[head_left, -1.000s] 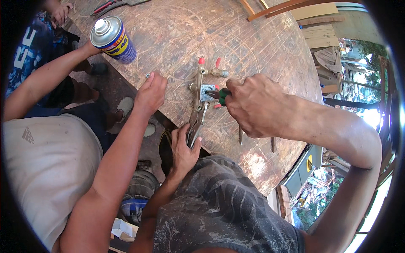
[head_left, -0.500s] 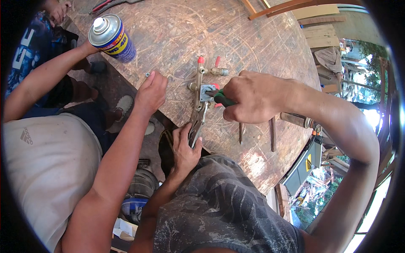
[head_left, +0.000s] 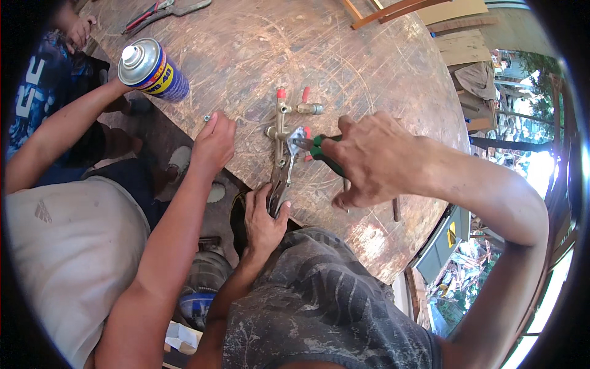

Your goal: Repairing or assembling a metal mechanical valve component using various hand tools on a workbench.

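A brass valve fitting (head_left: 281,117) with red caps and a square plate (head_left: 293,139) lies on the worn wooden table (head_left: 233,67). My left hand (head_left: 264,224) grips the handles of metal locking pliers (head_left: 284,187) clamped on the fitting, near the table's near edge. My right hand (head_left: 375,160) holds green-handled pliers (head_left: 326,157), their jaws at the square plate. A small valve (head_left: 309,108) with a red handle lies just beyond.
A co-worker at left pinches a small metal piece (head_left: 206,117) and holds a spray can (head_left: 157,71). Pliers (head_left: 166,13) lie at the far edge, wooden strips (head_left: 393,15) at top right. Another person's hand (head_left: 80,31) is at top left. Bar-like tools (head_left: 396,210) lie right.
My right hand has turned with the green-handled pliers, and the square plate now looks tilted. The co-worker's hand and spray can have shifted slightly.
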Demonstrator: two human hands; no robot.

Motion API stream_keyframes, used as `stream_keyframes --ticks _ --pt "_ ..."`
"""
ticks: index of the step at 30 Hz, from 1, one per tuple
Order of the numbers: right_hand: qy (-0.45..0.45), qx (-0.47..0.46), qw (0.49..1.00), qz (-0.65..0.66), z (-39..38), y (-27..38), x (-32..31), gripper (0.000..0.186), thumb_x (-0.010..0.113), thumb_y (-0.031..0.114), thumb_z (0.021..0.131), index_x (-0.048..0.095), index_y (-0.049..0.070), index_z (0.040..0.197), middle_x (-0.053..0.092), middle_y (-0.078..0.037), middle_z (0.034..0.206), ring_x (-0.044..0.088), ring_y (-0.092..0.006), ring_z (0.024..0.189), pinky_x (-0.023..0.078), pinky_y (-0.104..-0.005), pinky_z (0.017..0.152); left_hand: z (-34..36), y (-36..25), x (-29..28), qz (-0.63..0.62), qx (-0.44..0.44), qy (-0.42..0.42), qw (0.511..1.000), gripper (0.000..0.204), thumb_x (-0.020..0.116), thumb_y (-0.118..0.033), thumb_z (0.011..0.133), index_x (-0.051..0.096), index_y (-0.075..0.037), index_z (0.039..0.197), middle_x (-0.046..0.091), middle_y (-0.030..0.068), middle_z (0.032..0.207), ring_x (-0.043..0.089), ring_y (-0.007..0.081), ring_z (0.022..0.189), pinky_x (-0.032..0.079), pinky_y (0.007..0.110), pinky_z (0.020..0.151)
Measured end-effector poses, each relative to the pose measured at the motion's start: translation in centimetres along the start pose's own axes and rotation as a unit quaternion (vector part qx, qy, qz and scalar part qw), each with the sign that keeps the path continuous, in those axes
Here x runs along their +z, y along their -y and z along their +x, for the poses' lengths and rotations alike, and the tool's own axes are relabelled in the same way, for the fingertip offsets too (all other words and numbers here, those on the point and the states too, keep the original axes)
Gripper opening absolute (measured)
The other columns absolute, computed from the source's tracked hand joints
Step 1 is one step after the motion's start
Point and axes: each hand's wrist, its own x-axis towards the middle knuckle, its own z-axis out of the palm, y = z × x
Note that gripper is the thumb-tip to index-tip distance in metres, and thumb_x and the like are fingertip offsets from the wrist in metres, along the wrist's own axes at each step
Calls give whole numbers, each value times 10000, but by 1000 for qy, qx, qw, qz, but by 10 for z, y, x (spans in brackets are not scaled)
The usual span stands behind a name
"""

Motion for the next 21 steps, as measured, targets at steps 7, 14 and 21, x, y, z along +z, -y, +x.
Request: stream_keyframes --ticks 7,14,21 --pt "-31 0 999 12 0 -10 6 565 796 458 763 699 16 1102 663 -207 870 694 -400 840 554 -503 718 13 -24 -22 37 71 -86 993 609 859 -218 829 591 -5 1332 586 218 1230 598 418 1115 515 494 945" --pt "-75 -30 996 22 -11 0 22 590 796 456 748 695 17 1129 668 -234 901 701 -423 875 552 -517 737 78 -58 -22 113 341 -134 924 651 868 -183 785 622 -25 1367 625 155 1395 563 405 1252 451 506 1052" --pt "-104 -15 993 50 -10 -9 37 622 800 481 739 693 14 1136 680 -249 940 700 -453 891 558 -523 772 100 -57 -32 184 347 -98 915 786 874 -247 793 549 -66 1485 690 97 1358 540 386 1338 395 567 1107"
